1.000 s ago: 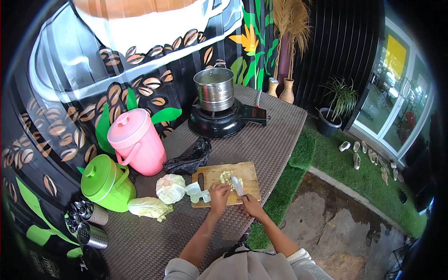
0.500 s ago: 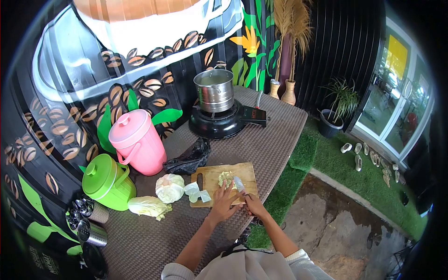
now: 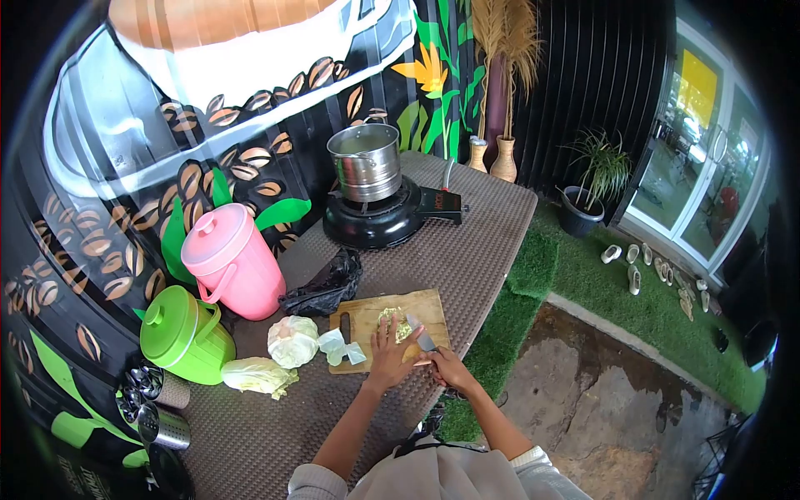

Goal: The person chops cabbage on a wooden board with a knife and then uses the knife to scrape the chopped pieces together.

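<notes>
A wooden cutting board (image 3: 427, 304) lies near the table's front edge with a small heap of chopped cabbage (image 3: 389, 317) on it. My left hand (image 3: 388, 353) rests flat on the board, fingers spread, its tips at the heap. My right hand (image 3: 446, 365) grips a knife (image 3: 419, 332) whose blade points up across the board beside the heap. Pale cabbage pieces (image 3: 342, 346) lie at the board's left end. A cabbage head (image 3: 292, 341) and a loose leaf (image 3: 258, 377) sit further left.
A pink lidded bucket (image 3: 233, 262) and a green one (image 3: 185, 336) stand at the left. A black bag (image 3: 325, 287) lies behind the board. A steel pot (image 3: 364, 162) sits on a black stove (image 3: 379, 221). Metal cups (image 3: 154, 404) stand at front left. Grass lies right of the table.
My left hand went from curled over the cabbage to flat with spread fingers. The knife blade lifted off the heap and shifted slightly. The view drifted a little.
</notes>
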Available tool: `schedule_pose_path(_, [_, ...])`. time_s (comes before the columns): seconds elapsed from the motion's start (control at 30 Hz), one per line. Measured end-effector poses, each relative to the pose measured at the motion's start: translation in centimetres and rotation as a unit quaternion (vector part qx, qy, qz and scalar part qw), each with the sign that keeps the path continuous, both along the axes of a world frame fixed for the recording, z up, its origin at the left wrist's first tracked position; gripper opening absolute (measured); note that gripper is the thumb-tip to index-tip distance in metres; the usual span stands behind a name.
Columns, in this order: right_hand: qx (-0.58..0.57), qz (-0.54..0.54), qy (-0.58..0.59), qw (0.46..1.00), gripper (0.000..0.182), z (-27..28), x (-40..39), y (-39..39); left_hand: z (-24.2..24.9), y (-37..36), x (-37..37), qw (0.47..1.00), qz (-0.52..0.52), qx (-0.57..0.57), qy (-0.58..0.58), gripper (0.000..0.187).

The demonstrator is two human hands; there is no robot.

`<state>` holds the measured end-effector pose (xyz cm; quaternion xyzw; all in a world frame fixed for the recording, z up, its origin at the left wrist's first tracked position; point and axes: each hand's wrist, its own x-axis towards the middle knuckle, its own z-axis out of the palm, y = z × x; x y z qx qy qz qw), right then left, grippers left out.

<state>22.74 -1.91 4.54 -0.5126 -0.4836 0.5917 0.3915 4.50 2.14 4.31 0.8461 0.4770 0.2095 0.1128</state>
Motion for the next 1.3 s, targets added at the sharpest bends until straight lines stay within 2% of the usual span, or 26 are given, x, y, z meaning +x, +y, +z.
schedule_pose_path(0.2, [-0.039,0.012,0.04,0.998,0.029,0.7,0.0,-0.6,-0.3,1.5,-0.1,0.999,0.039,-0.002,0.001,0.058])
schedule_pose_path(0.4, [-0.019,0.008,-0.011,1.0,0.028,0.2,-0.3,-0.8,-0.5,3.0,-0.3,0.998,0.068,-0.011,0.0,0.059])
schedule_pose_path(0.5, [0.002,0.007,-0.033,0.999,0.025,0.2,-0.3,-0.9,-0.8,3.6,-0.4,0.996,0.084,0.002,-0.011,0.063])
schedule_pose_path(0.57, [0.006,-0.009,-0.044,0.999,0.025,0.2,-0.3,-0.9,-0.8,3.8,-0.4,0.993,0.091,0.074,-0.003,0.053])
schedule_pose_path(0.6, [0.006,-0.009,-0.044,0.999,0.025,0.3,-0.3,-1.0,-0.7,3.9,-0.5,0.993,0.091,0.074,-0.003,0.053])
schedule_pose_path(0.67, [0.009,-0.019,-0.053,0.998,0.025,0.4,-0.3,-1.1,-0.6,4.1,-0.8,0.992,0.076,0.016,-0.099,0.034])
schedule_pose_path(0.7, [0.008,-0.019,-0.052,0.998,0.025,0.4,-0.4,-1.1,-0.8,4.2,-0.9,0.992,0.075,0.016,-0.098,0.034])
schedule_pose_path(0.77, [0.022,-0.026,-0.078,0.996,0.025,0.3,-0.5,-1.2,-1.3,4.4,-0.8,0.98,0.111,0.007,-0.163,0.02])
schedule_pose_path(0.9, [0.026,-0.029,-0.11,0.993,0.027,-0.4,-0.7,-1.2,-2.3,4.5,-0.6,0.959,0.146,-0.008,-0.243,0.017])
schedule_pose_path(0.97, [0.038,-0.023,-0.118,0.992,0.029,-0.8,-0.8,-1.2,-3.5,5.1,-0.8,0.946,0.123,0.044,-0.296,0.016])
schedule_pose_path(1.1, [0.087,-0.041,-0.158,0.983,0.027,-2.0,-1.5,-1.0,-2.2,4.6,-0.9,0.951,0.163,-0.048,-0.259,0.016])
schedule_pose_path(1.17, [0.201,-0.07,-0.227,0.95,0.027,-2.7,-1.8,-1.0,-2.0,4.5,-1.0,0.97,0.105,0.082,-0.203,0.018])
schedule_pose_path(1.3, [0.213,-0.09,-0.255,0.939,0.028,-1.2,-2.5,-1.4,0.0,2.8,-1.3,0.98,0.073,0.057,-0.176,0.027])
